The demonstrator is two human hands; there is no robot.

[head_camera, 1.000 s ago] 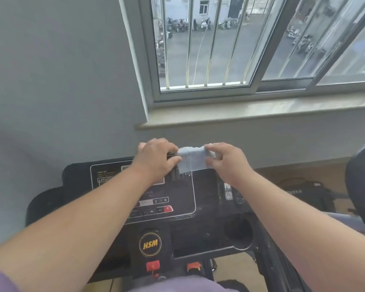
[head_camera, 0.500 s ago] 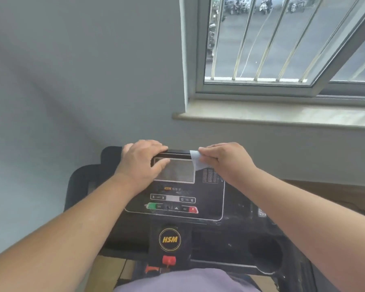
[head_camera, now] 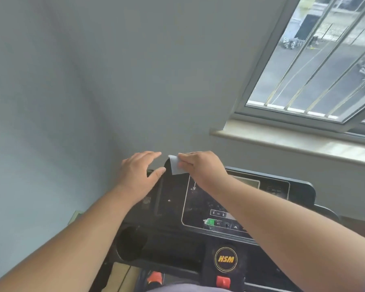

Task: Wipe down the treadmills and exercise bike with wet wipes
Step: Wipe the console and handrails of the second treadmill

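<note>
Daylight from window; soft overall, slight motion blur, wide-angle tilt.

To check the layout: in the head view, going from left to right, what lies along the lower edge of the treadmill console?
Round black cup holder → orange clip → round yellow HSM logo badge.

An indoor exercise room is indicated by a black treadmill console bearing a round HSM logo and a button panel. Behind the console a plain grey wall is seen; above and to its right, a barred window over a stone sill.
</note>
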